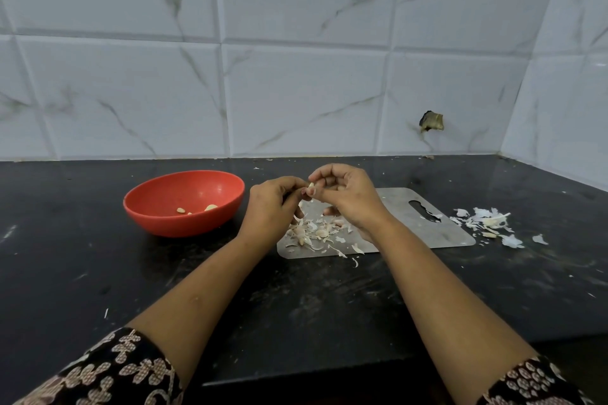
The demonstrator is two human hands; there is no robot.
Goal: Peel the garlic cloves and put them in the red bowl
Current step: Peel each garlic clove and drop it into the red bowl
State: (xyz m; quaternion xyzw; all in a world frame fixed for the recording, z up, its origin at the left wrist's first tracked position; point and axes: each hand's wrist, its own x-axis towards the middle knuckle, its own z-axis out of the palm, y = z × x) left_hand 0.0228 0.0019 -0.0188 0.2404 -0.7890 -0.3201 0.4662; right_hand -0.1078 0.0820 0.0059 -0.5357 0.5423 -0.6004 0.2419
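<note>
A pale garlic clove [311,189] is held aloft near the upright red bowl [171,224] containing peeled cloves [211,207].

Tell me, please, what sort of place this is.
Probably a home kitchen: a dark counter against a tiled wall, with a board, garlic skins and a red bowl.

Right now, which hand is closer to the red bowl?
Left. The left hand is just beside the red bowl; the right hand is farther off, over the steel board. Both pinch a garlic clove.
</note>
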